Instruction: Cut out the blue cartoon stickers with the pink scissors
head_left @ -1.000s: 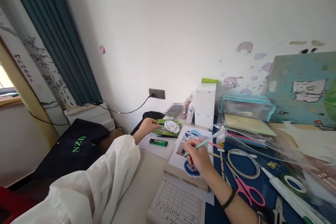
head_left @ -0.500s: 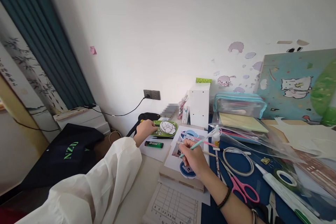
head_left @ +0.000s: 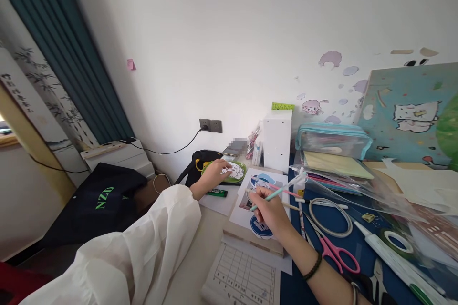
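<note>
My left hand (head_left: 215, 173) reaches over a small green tray (head_left: 244, 175), its fingers stretched out over a white cut-out drawing (head_left: 236, 170) lying there. Whether the fingertips touch the drawing is hard to see. A mint-green pen (head_left: 275, 194) is held in my right hand (head_left: 269, 209), tilted with its tip down to the left. Beneath that hand lies a white sheet (head_left: 237, 215) with a round blue picture (head_left: 260, 227) and other pictures partly covered. The sheet rests on a thick pale block (head_left: 252, 241). A green lighter (head_left: 217, 193) lies below the tray.
Pink-handled scissors (head_left: 339, 252), a coiled grey cable (head_left: 331, 218), a roll of tape (head_left: 396, 240) and a long white tool (head_left: 397, 259) crowd the right side. Behind stand a white box (head_left: 277, 142) and a clear pencil case (head_left: 332, 140). A printed grid sheet (head_left: 245, 276) lies in front.
My left hand has moved right across the green tray, from its left edge to the drawing, and its fingers have stretched out. My right hand keeps the pen. The view has shifted slightly.
</note>
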The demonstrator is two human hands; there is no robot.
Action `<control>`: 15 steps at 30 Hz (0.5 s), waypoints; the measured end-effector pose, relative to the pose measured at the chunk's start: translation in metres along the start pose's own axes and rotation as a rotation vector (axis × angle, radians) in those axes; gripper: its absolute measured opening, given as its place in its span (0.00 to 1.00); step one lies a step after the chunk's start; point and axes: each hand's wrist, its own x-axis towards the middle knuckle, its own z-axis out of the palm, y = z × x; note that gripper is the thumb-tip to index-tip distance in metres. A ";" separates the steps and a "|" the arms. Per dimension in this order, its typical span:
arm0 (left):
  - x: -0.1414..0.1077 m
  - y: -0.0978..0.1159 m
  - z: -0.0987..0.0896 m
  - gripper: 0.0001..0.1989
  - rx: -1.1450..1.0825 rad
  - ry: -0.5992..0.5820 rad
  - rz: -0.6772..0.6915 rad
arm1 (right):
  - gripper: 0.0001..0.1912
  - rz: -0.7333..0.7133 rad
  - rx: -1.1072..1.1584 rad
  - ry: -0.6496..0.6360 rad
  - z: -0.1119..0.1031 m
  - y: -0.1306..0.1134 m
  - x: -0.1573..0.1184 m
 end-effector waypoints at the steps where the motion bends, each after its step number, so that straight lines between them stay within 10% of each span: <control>1: 0.001 0.000 0.003 0.13 -0.025 -0.013 0.050 | 0.11 0.003 -0.002 -0.003 0.000 -0.001 0.000; 15: 0.010 -0.021 0.014 0.15 -0.194 0.123 0.097 | 0.11 0.023 0.004 -0.037 -0.001 0.000 0.002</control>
